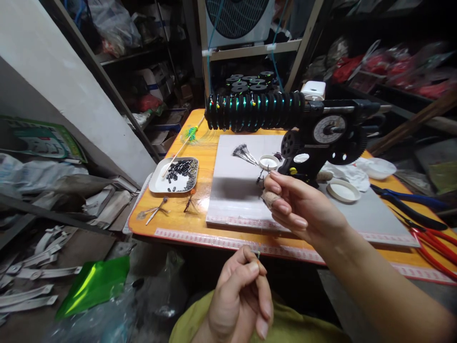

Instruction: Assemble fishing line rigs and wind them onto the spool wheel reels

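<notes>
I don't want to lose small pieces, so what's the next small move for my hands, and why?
I'd probably raise your left hand over the flat grey board: it hangs above your lap, beyond the glossy orange table, with what looks like a tiny greenish bit at its fingertips, so a slip could drop it.

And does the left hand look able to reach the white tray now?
Probably yes: the left hand is near the table's edge, and only low, small bundles lie before the white tray.
</notes>
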Demonstrator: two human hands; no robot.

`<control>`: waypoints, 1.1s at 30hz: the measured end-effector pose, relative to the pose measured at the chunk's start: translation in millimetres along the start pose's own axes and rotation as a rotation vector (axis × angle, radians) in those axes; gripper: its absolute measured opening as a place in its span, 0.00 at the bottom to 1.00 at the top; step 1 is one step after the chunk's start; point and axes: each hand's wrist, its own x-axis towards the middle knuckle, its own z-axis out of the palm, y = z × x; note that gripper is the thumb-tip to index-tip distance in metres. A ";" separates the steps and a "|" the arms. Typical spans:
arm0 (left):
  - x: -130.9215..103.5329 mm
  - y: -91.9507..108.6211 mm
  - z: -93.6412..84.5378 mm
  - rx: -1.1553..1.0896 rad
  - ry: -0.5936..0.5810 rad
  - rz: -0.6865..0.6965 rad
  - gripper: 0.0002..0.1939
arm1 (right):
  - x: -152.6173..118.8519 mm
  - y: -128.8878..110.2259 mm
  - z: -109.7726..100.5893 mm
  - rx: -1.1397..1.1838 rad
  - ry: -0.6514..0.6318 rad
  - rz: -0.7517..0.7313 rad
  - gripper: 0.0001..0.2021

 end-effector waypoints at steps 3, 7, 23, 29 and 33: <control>-1.1 -1.6 -0.1 -0.003 0.000 -0.010 0.12 | -0.1 0.3 -1.5 -0.002 0.013 0.000 0.15; -2.6 -2.8 -0.8 -0.013 -0.026 -0.012 0.16 | -0.2 -0.3 -2.3 -0.014 0.025 0.001 0.14; -2.8 -15.9 -7.4 -0.052 -0.086 0.080 0.16 | -0.5 0.8 0.7 -0.049 0.026 -0.006 0.15; -1.9 -9.5 -9.5 0.136 -0.032 0.047 0.12 | -2.0 -2.7 -5.2 -0.207 0.042 -0.068 0.12; -6.9 3.4 -12.6 0.563 0.202 0.124 0.11 | -10.9 -13.8 -14.8 -0.541 0.187 -0.357 0.15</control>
